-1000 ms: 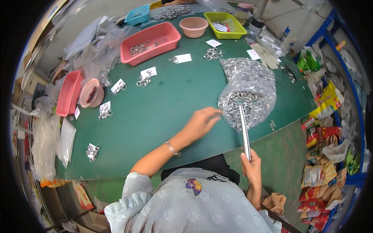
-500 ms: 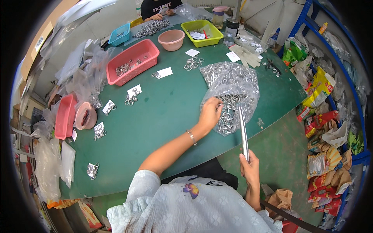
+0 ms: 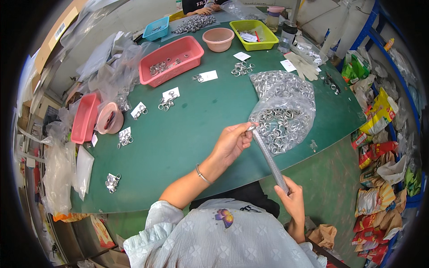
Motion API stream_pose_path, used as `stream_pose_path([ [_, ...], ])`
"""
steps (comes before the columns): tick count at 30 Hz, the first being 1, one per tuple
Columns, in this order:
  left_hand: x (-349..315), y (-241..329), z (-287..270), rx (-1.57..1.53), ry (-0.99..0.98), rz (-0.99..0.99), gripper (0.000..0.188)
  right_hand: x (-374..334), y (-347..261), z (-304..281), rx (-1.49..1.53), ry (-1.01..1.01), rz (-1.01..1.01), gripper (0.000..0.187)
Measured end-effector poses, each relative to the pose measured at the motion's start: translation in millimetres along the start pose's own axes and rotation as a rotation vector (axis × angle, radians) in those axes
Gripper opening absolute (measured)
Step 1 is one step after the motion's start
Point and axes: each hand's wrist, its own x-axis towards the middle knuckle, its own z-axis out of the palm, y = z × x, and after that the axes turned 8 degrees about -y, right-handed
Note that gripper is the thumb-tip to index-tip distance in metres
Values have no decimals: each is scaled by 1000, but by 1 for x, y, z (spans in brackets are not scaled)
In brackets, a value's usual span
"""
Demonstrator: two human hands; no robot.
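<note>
Between the fingertips of my left hand (image 3: pixel 231 143) is a silver ring (image 3: pixel 251 127), pinched at the narrow tip of a grey ring mandrel (image 3: pixel 271 161). Whether the ring is around the tip or only touching it, I cannot tell. My right hand (image 3: pixel 291 196) is closed around the thick lower end of the mandrel, which slants up to the left. Just beyond the tip lies a clear plastic bag (image 3: pixel 308 103), its mouth open toward me, full of silver rings (image 3: pixel 280 128).
Small ring piles with white cards, such as one pile (image 3: pixel 167 103), dot the green table (image 3: pixel 192 120). A pink basket (image 3: pixel 193 47), a pink bowl (image 3: pixel 218 39) and a yellow-green basket (image 3: pixel 263 44) stand at the back. Opposite, a person's hands (image 3: pixel 208 10) are near more rings. Blue shelving (image 3: pixel 374 33) stands right.
My left hand has come back from the bag's mouth, now with a ring in its fingertips. The mandrel's tip has swung left to meet the ring. The whole view has shifted slightly.
</note>
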Motion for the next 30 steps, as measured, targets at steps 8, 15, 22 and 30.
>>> stream_pose_path([
  [8, -24, -5, 8, 265, -97, 82, 33, -1, -6, 4, -39, 7, -46, 28],
  [15, -39, -18, 6, 511, -276, 291, 32, 1, -17, 6, -47, 8, -56, 29],
  [22, -43, -32, 2, 418, -333, 154, 32, 2, -24, 14, -7, -48, -70, 29],
  [30, -51, -28, -1, 426, -408, 26, 28, 3, -32, 21, -199, 2, -218, 30],
])
